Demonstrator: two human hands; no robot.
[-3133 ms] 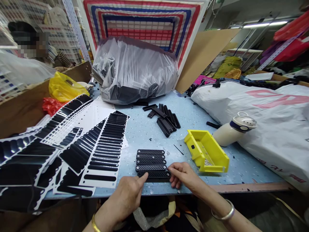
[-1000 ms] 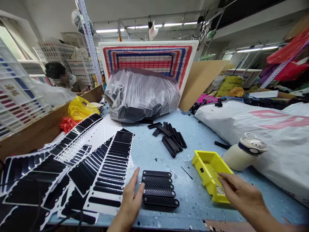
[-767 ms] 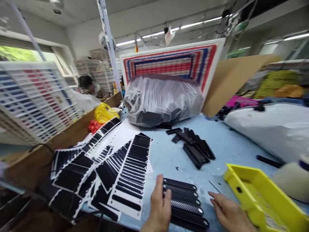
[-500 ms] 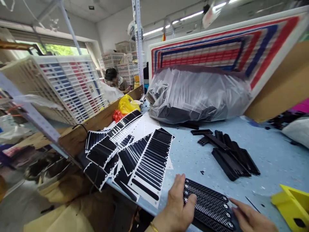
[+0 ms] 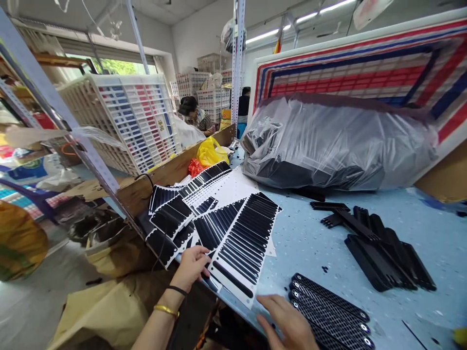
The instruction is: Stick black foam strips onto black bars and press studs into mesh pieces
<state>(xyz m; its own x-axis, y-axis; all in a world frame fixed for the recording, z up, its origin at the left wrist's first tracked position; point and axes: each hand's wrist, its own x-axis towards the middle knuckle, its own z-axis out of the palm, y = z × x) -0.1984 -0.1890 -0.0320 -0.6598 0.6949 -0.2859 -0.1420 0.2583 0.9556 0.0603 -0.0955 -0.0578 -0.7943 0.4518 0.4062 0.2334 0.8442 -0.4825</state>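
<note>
Now the left hand (image 5: 191,266), which lay beside the row of black perforated strips (image 5: 330,311) half a second ago, has been moved left to the sticker sheets (image 5: 244,248). Its fingers are curled loosely over the near edge of a sheet at the worktop (image 5: 310,243) rim; a firm grip cannot be told. The right hand (image 5: 288,323) is laid flat, fingers spread and empty, touching the strips' left ends. Farther back, loose black parts (image 5: 383,248) and a grey plastic bag (image 5: 335,141) are seen.

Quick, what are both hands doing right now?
Left hand: fingers on the near edge of the sticker sheet, grip unclear.
Right hand: open, flat beside the black strips.
</note>
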